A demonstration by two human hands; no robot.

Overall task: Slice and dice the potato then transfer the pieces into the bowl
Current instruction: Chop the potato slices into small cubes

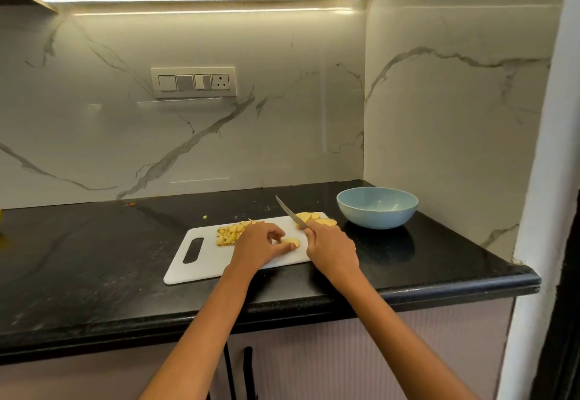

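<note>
Head view: left hand fingers pin potato slice flat on cutting board; right hand clamps knife, blade raised just right of slice. Bowl empty, farther right.

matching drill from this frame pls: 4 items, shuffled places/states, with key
Items:
1. knife
2. bowl
3. diced potato pile
4. single potato slice

Places/states:
A. on the cutting board, left of the left hand
B. pinned under the left hand's fingertips
C. on the black counter, right of the board, no potato visible inside
D. held in the right hand, blade raised and pointing up-left

Pairs: 1-D, 2-C, 3-A, 4-B
</note>
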